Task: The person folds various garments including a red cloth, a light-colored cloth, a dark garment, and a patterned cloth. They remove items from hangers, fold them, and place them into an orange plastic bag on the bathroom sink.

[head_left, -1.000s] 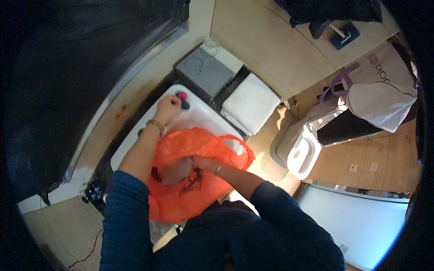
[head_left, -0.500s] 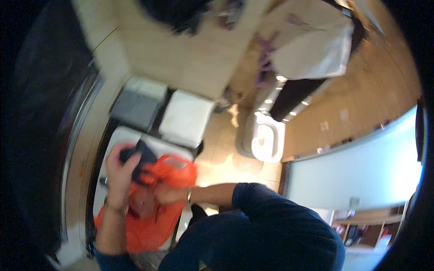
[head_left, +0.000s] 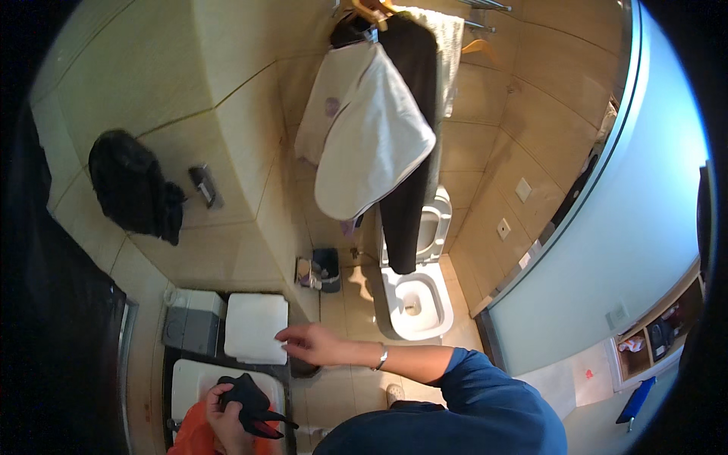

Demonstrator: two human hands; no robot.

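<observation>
Tiles point(head_left: 140, 61), pale beige, cover the wall at the left, where a black bundle point(head_left: 127, 182) hangs beside a small metal fixture. Below them stands a grey and white box point(head_left: 196, 322), and nearer the person is a white basin point(head_left: 199, 370) with an orange bag point(head_left: 194, 434) at its lower edge. Over the basin, the left hand point(head_left: 227, 421) has its thumb and fingers closed on a piece of black cloth point(head_left: 244, 398), whose narrow ends trail to the right. Just beyond lies a white square item point(head_left: 255, 326). The right hand point(head_left: 315, 345), a band at its wrist, reaches leftward with loosely bent, parted fingers, holding nothing; its fingertips overlap the item's right edge, though whether they touch cannot be told. Farther right, white fabric point(head_left: 371, 144) hangs above an open toilet point(head_left: 415, 331), and a frosted panel point(head_left: 599, 250) follows.
</observation>
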